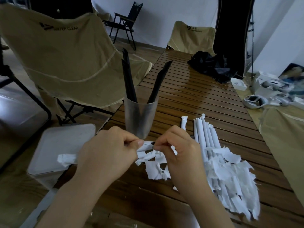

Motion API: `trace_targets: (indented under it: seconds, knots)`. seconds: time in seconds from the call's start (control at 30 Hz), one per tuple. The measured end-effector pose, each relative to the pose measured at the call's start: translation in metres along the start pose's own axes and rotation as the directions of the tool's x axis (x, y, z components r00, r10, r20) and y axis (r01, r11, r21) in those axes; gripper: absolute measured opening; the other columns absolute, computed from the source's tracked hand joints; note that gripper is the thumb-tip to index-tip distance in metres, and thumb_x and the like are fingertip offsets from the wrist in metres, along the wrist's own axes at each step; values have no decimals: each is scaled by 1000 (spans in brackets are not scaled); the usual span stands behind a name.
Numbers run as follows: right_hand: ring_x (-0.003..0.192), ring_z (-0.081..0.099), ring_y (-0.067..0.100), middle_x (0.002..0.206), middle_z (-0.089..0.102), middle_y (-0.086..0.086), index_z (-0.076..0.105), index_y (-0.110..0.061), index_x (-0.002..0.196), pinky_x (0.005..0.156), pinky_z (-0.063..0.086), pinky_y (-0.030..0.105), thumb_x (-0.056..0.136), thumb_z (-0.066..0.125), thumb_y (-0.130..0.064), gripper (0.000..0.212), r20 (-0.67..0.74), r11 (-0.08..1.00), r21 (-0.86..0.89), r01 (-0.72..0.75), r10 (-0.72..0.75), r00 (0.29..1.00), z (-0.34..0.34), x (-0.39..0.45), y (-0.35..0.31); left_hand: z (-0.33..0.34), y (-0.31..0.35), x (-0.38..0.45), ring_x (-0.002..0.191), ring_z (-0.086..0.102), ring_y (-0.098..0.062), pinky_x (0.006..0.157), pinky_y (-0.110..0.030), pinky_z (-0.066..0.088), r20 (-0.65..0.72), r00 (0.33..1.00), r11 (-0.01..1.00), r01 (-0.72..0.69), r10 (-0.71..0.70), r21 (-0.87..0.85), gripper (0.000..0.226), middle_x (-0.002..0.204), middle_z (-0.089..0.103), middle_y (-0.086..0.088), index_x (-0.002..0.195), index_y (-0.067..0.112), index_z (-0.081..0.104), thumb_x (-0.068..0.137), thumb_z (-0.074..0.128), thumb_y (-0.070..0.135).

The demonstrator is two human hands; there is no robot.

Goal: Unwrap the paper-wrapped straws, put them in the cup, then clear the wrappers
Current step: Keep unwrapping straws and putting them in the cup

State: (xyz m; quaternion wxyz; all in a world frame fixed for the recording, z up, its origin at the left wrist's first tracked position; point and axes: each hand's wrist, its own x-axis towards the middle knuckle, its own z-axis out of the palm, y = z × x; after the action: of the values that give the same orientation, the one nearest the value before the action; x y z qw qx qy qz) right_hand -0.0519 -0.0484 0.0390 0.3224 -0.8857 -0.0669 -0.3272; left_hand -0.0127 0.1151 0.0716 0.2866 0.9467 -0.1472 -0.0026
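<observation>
a slatted wooden surface stands among tan folding chairs, with a grey bin at its left edge and a dark cloth at the far end. near its front a frosted cup holds four black straws, and just right of it lie wrapped straws under and beside a heap of torn wrappers. in front of the cup the left hand grips a wrapped straw, its paper end sticking out left, while the right hand pinches the torn tip where black shows.
</observation>
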Motion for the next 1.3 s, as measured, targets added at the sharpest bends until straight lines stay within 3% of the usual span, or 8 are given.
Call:
trace_targets:
  seconds: [0.2,0.4,0.6,0.73,0.8,0.97,1.1,1.3]
  knots:
    - [80,56,7,86,56,-10,67,-20,75,68,49,22,83,60,-7,16,108,999,21,26,-28,994,-5,-2,-1,-8,-7,3,46,50,6,54,-21,33,19,999,993,51,-49,-103,35,52,54,33,62,35,55,94,47,46]
    - [79,54,6,85,56,-8,70,-20,74,66,44,10,78,74,-2,19,140,995,-102,2,13,990,-9,-2,9,-3,-11,4,65,62,4,60,-20,47,130,990,973,-29,60,-231,20,72,68,15,95,42,53,83,54,58]
    - [75,56,12,82,51,-8,70,-19,73,64,47,20,77,73,-2,18,119,997,-66,-46,54,991,-16,-2,16,-6,-9,3,59,63,0,56,-16,42,112,983,956,-109,144,-273,10,76,69,23,89,34,53,89,55,44]
    - [73,56,12,84,52,-8,72,-19,72,62,46,17,75,75,-1,19,140,989,-139,-47,67,988,-17,-3,21,-7,-13,5,58,56,7,57,-19,34,76,988,977,-118,132,-176,30,64,59,33,77,33,56,97,35,43]
    - [74,56,11,84,52,-9,72,-20,72,64,44,14,75,76,-3,18,137,983,-167,-72,95,986,-19,-2,22,-8,-15,6,59,53,10,56,-20,30,39,993,983,-109,116,-145,35,60,58,26,72,33,54,96,32,45]
    - [75,56,6,83,56,-10,69,-25,75,66,46,14,80,73,-10,16,179,964,-206,-168,205,962,-21,-3,26,-4,-22,6,70,59,-4,63,-23,47,80,987,988,-137,143,-68,23,83,62,11,102,36,47,92,34,52]
    - [85,58,6,95,61,-12,69,-26,106,80,53,24,87,65,-29,19,229,928,-278,-249,316,921,-16,-4,20,2,-25,7,67,54,-6,57,-18,37,68,984,987,-162,162,-10,17,82,55,12,110,34,52,97,42,39]
    - [80,57,10,89,63,-6,69,-17,104,72,50,22,84,70,-25,21,5,982,-136,-132,133,991,-14,0,-8,8,-21,6,83,54,-3,66,-15,36,76,973,976,-219,219,-5,28,97,56,15,121,36,59,96,47,40]
